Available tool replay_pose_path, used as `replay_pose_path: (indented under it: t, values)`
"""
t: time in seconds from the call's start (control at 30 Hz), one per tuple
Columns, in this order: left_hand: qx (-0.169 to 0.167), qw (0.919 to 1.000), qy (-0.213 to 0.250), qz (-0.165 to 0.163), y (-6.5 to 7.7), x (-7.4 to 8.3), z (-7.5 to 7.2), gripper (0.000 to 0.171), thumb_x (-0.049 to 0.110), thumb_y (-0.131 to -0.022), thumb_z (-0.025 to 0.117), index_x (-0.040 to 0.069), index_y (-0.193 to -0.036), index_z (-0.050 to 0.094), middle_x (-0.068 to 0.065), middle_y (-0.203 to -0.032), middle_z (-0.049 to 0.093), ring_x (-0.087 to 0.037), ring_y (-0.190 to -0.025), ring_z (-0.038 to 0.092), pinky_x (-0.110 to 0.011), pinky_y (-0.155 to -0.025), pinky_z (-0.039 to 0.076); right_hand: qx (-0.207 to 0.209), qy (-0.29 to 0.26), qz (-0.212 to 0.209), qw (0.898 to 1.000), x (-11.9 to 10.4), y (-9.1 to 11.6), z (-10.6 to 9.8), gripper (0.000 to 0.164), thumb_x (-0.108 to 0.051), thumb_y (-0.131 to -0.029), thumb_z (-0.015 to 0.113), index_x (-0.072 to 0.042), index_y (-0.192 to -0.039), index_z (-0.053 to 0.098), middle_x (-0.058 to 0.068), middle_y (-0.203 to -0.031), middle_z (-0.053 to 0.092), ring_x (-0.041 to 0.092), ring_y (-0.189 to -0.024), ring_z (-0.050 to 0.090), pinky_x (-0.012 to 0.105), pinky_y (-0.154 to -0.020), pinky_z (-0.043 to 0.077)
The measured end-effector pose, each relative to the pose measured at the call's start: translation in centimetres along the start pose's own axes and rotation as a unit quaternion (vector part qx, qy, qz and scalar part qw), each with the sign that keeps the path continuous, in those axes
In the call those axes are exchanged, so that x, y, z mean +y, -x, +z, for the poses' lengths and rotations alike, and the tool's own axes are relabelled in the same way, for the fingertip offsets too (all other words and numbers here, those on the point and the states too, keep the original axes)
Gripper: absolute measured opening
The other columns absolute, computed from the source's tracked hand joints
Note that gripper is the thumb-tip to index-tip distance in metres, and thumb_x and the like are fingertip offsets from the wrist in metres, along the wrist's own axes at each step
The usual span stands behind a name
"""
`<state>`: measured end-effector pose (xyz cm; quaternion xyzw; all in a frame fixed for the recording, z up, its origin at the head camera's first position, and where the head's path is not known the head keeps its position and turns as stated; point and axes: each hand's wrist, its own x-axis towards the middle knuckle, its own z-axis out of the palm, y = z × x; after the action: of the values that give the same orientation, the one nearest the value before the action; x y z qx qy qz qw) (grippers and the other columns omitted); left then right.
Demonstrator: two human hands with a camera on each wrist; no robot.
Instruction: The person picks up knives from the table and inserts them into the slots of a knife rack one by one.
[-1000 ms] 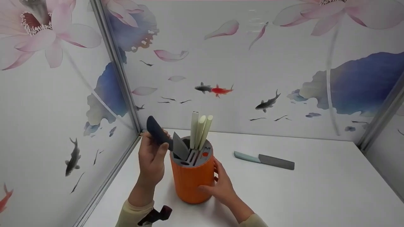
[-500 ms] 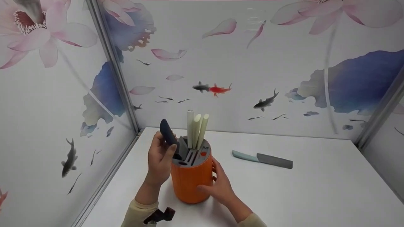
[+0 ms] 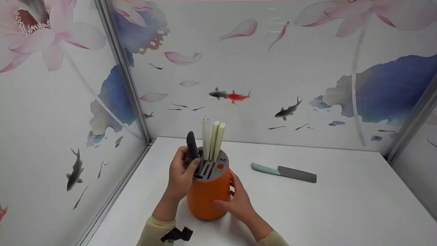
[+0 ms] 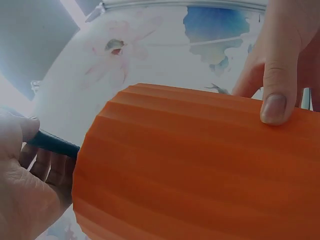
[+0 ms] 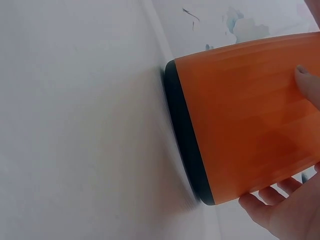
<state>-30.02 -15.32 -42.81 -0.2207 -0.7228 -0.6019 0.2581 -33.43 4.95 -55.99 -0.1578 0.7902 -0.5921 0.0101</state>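
An orange round knife block [image 3: 208, 200] with a grey slotted top stands upright on the white table. My left hand [image 3: 181, 174] pinches the dark blue handle of a knife [image 3: 192, 145] over the left part of the top. That knife stands nearly upright, its blade hidden behind the fingers and the block's top. In the left wrist view, the dark handle [image 4: 57, 143] meets the block's end. My right hand [image 3: 240, 200] grips the block from its right side, thumb across the front. The right wrist view shows those fingers [image 5: 270, 197] under the ribbed orange wall and a black base.
Several pale handles [image 3: 214, 140] rise from the block's rear slots. To the right, a cleaver [image 3: 285, 172] with a light blue-green handle and grey blade lies flat on the table [image 3: 324, 212]. Printed wall panels with lotus flowers and fish enclose the back and sides.
My left hand has moved right with the knife, which has turned from leaning left to nearly upright as its blade dropped out of sight at the block's top. My right hand stays on the block.
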Motion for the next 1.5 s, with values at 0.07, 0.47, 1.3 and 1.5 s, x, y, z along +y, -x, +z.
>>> replay_pose_path:
  t: [0.07,0.47,1.3,1.5]
  values:
    - [-0.007,0.9998,-0.004,-0.018,0.0,-0.2,0.1,0.029,0.001,-0.106,0.058,-0.006,-0.134,0.051,-0.031,-0.123,0.060,-0.043,-0.114,0.063,-0.021,-0.103,0.055,0.000,-0.001,-0.001,1.000,0.0,0.1,0.0,0.116,-0.044,-0.078,0.094,-0.026,-0.168,0.024,0.005,-0.167,0.042,0.036,-0.151,0.045,0.062,-0.121,0.042]
    - [-0.031,0.9963,-0.052,-0.061,-0.3,-0.6,0.2,0.029,0.008,-0.108,0.059,0.003,-0.136,0.056,-0.021,-0.122,0.066,-0.029,-0.110,0.068,-0.031,-0.100,0.059,0.000,-0.001,-0.005,1.000,-0.1,0.2,-0.1,0.115,-0.045,-0.078,0.093,-0.027,-0.168,0.024,0.005,-0.167,0.042,0.036,-0.152,0.045,0.062,-0.121,0.042]
    - [0.037,0.9881,-0.117,-0.093,-0.2,-0.1,1.6,0.034,0.010,-0.105,0.066,0.008,-0.138,0.058,-0.009,-0.123,0.066,-0.018,-0.102,0.064,-0.029,-0.095,0.060,0.001,-0.010,-0.004,1.000,0.1,0.2,0.0,0.116,-0.050,-0.078,0.093,-0.027,-0.168,0.024,0.004,-0.168,0.042,0.036,-0.153,0.044,0.063,-0.121,0.042]
    - [0.081,0.9922,-0.076,-0.057,0.3,-0.3,1.7,0.029,0.003,-0.101,0.069,0.006,-0.129,0.061,-0.010,-0.118,0.066,-0.019,-0.099,0.067,-0.024,-0.091,0.060,0.002,-0.005,-0.007,1.000,0.0,0.2,-0.1,0.116,-0.050,-0.077,0.093,-0.027,-0.168,0.024,0.003,-0.167,0.042,0.035,-0.152,0.045,0.062,-0.121,0.042]
